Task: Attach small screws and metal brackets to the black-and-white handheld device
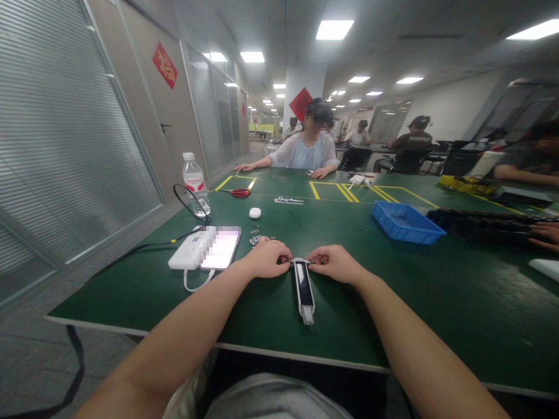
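A long, narrow device with a white frame and black middle point(304, 285) lies on the green table in front of me, its pale end piece point(307, 315) toward me. At its far end, a thin metal piece point(299, 261) runs across. My left hand point(268, 259) pinches the left end of this piece with fingers closed. On the opposite side, my right hand point(339, 263) is closed in a pinch at its right end. The fingertips hide what exactly is gripped. Just beyond my left hand lie small metal parts point(254, 240) and several small rings point(257, 226).
Left of my arms are a phone point(222, 249), a white power bank point(186, 251) with cables and a water bottle point(194, 185). Farther back lie a white case point(255, 213), red-handled scissors point(240, 192) and metal strips point(288, 200). A blue tray point(406, 224) stands right; a person point(308, 148) sits opposite.
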Motion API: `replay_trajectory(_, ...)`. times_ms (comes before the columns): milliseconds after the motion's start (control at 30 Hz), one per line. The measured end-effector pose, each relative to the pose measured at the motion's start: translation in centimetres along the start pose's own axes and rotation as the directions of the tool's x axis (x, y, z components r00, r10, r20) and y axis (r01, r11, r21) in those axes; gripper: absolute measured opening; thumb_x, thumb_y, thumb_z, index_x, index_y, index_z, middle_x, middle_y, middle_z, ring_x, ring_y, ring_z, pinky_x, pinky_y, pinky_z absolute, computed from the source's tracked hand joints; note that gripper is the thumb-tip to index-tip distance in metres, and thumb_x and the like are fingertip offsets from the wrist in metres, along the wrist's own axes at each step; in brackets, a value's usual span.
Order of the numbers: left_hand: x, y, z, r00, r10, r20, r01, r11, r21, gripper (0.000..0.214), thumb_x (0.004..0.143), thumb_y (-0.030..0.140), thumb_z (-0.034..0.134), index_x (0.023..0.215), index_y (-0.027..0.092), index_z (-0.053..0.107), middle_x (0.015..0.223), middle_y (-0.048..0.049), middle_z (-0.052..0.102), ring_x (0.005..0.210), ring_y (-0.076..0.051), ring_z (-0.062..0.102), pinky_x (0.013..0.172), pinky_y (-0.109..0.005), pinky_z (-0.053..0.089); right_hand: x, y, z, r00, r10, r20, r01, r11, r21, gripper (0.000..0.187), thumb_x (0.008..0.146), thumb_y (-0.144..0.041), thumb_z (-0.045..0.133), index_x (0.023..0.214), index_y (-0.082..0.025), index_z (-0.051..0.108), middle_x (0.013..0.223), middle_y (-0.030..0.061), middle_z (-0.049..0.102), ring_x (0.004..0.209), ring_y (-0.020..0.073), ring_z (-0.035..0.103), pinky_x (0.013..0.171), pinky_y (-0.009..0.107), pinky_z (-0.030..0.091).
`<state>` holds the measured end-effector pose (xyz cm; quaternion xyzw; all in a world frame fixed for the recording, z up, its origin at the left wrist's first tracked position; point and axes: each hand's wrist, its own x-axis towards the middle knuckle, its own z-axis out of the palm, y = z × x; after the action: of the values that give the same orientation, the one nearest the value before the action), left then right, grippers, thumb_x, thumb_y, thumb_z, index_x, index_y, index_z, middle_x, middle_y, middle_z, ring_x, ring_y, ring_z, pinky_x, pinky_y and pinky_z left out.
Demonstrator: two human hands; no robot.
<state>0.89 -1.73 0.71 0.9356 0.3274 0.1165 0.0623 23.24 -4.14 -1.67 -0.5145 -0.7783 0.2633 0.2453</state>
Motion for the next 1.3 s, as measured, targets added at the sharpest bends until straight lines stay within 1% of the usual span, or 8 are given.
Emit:
replay_trajectory(467, -0.1, 0.2, -0.3, 1.0, 0.012, 0.003, -0.012, 1.0, -0.003, 0.021, 0.08, 0.033, 0.051, 0.082, 0.019, 0.066, 0.078, -0.001, 0.064, 0.079, -0.018, 0.057, 0.078, -0.033, 0.031, -0.2, -0.3, -0.1, 0.999, -0.032, -0.01, 0.032, 0.999, 0.01, 0.022, 0.072, -0.034, 0.061, 0.08, -0.014, 0.068, 0.059, -0.0008, 0.055, 0.052, 0.0086, 0.045, 0.051, 0.022, 0.034)
replay_trajectory(833, 0.0, -0.3, 0.2, 1.0, 0.012, -0.002, -0.012, 1.0, -0.02, 0.021, 0.079, 0.038, 0.055, 0.086, 0.021, 0.065, 0.078, 0.0008, 0.064, 0.078, -0.016, 0.057, 0.076, -0.031, 0.029, -0.1, -0.3, 0.0, 0.999, -0.036, -0.004, 0.036, 0.999, -0.021, 0.019, 0.072, -0.031, 0.06, 0.079, -0.014, 0.068, 0.059, -0.0013, 0.056, 0.052, 0.0084, 0.045, 0.051, 0.022, 0.034)
replay_trajectory(900, -0.1, -0.5, 0.1, 1.0, 0.011, 0.008, -0.01, 0.999, -0.04, 0.03, 0.076, 0.045, 0.058, 0.093, 0.021, 0.064, 0.079, 0.0017, 0.064, 0.077, -0.016, 0.057, 0.076, -0.031, 0.028, -0.1, -0.3, 0.0, 1.0, -0.03, 0.0, 0.03, 0.999, -0.014, 0.02, 0.072, -0.03, 0.06, 0.08, -0.014, 0.068, 0.059, -0.0011, 0.056, 0.052, 0.0086, 0.045, 0.052, 0.022, 0.035)
replay_trajectory(1033, -0.2, -1.3, -0.4, 1.0, -0.005, 0.014, 0.006, 0.996, -0.088, 0.06, 0.065, 0.06, 0.065, 0.109, 0.021, 0.056, 0.083, 0.0012, 0.063, 0.079, -0.018, 0.058, 0.079, -0.031, 0.029, -0.2, -0.4, -0.1, 1.0, -0.021, 0.008, 0.021, 1.0, -0.003, 0.02, 0.072, -0.031, 0.061, 0.081, -0.014, 0.068, 0.06, -0.0005, 0.057, 0.053, 0.0087, 0.046, 0.052, 0.022, 0.036)
replay_trajectory(1133, -0.3, -2.2, -0.6, 1.0, -0.026, -0.007, 0.026, 0.995, -0.101, 0.067, 0.061, 0.063, 0.067, 0.112, 0.021, 0.054, 0.087, 0.0002, 0.063, 0.082, -0.019, 0.058, 0.08, -0.032, 0.03, -0.2, -0.6, -0.2, 1.0, -0.021, 0.012, 0.021, 1.0, -0.005, 0.02, 0.072, -0.031, 0.061, 0.08, -0.014, 0.068, 0.06, -0.0006, 0.057, 0.052, 0.0084, 0.045, 0.051, 0.022, 0.035)
replay_trajectory(1167, -0.3, -2.5, -0.7, 0.998, -0.049, -0.027, 0.046, 0.994, -0.098, 0.066, 0.062, 0.063, 0.066, 0.111, 0.021, 0.055, 0.089, -0.0001, 0.063, 0.083, -0.019, 0.058, 0.081, -0.032, 0.03, -0.2, -0.6, -0.2, 1.0, -0.02, 0.013, 0.02, 1.0, -0.004, 0.02, 0.072, -0.031, 0.061, 0.08, -0.014, 0.068, 0.061, -0.0005, 0.057, 0.052, 0.0084, 0.045, 0.051, 0.022, 0.035)
replay_trajectory(1233, -0.4, -3.0, -0.7, 0.988, -0.125, -0.093, 0.118, 0.99, -0.078, 0.054, 0.072, 0.061, 0.058, 0.11, 0.022, 0.056, 0.092, -0.0011, 0.063, 0.086, -0.019, 0.057, 0.083, -0.034, 0.031, -0.3, -0.7, -0.2, 1.0, -0.017, 0.016, 0.017, 1.0, 0.001, 0.02, 0.072, -0.031, 0.061, 0.08, -0.014, 0.068, 0.061, -0.0004, 0.057, 0.052, 0.0085, 0.046, 0.051, 0.022, 0.035)
replay_trajectory(1300, -0.5, -3.5, -0.6, 0.967, -0.196, -0.164, 0.192, 0.981, -0.041, 0.04, 0.082, 0.052, 0.049, 0.107, 0.022, 0.058, 0.098, -0.0029, 0.063, 0.093, -0.02, 0.056, 0.084, -0.035, 0.033, -0.2, -0.6, -0.2, 1.0, -0.015, 0.02, 0.015, 1.0, 0.005, 0.021, 0.072, -0.032, 0.061, 0.08, -0.014, 0.068, 0.061, -0.0004, 0.057, 0.051, 0.0084, 0.046, 0.051, 0.022, 0.035)
